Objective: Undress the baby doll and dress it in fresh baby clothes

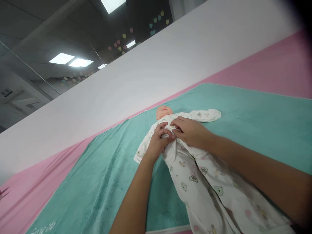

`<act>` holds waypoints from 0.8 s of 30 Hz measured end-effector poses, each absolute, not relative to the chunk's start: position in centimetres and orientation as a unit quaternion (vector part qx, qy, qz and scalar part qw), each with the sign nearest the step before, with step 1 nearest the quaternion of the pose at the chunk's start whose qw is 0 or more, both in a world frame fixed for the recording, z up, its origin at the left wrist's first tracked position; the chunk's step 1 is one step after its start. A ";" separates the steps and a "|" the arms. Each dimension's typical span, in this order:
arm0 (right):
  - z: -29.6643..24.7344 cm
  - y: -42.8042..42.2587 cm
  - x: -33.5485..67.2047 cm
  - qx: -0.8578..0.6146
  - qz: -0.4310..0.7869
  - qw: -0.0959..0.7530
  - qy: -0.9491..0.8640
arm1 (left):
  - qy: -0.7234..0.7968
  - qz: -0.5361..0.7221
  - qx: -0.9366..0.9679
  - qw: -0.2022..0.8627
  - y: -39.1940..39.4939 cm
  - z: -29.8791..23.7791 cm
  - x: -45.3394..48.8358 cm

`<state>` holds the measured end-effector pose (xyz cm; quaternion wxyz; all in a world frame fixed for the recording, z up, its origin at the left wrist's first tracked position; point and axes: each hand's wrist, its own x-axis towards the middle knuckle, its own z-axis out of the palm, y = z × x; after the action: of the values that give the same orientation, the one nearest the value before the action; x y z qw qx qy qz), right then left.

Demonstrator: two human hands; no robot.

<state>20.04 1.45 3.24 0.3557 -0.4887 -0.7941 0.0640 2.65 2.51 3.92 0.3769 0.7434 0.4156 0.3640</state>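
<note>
Fingers (163, 127) of my left hand (158, 144) and right hand (191, 131) pinch the sleepsuit (195, 185) on the baby doll (163, 112), whose legs run toward lower right.

We record what appears to be an infant-care training room: baby manikin (164, 112), teal towel (255, 130), pastel heart cutouts (154, 24).

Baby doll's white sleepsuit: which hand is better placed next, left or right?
Probably the right hand: its fingertips rest on the gathered front of the white animal-print sleepsuit at the chest of the peach vinyl baby doll, and it lies flatter than the curled left hand.
</note>
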 end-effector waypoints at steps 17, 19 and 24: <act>3.4 1.4 20.0 -0.500 0.070 0.348 -0.790 | 0.420 0.360 0.744 0.374 2.5 3.9 2.7; 3.3 1.4 20.0 -0.502 0.072 0.349 -0.788 | 0.422 0.360 0.742 0.376 2.6 3.9 2.7; 3.2 1.5 20.0 -0.496 0.073 0.354 -0.789 | 0.420 0.360 0.743 0.376 2.6 3.8 2.6</act>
<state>19.96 1.51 3.21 0.3536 -0.4963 -0.7895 0.0734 2.65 2.62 3.79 0.3765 0.7432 0.4197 0.3603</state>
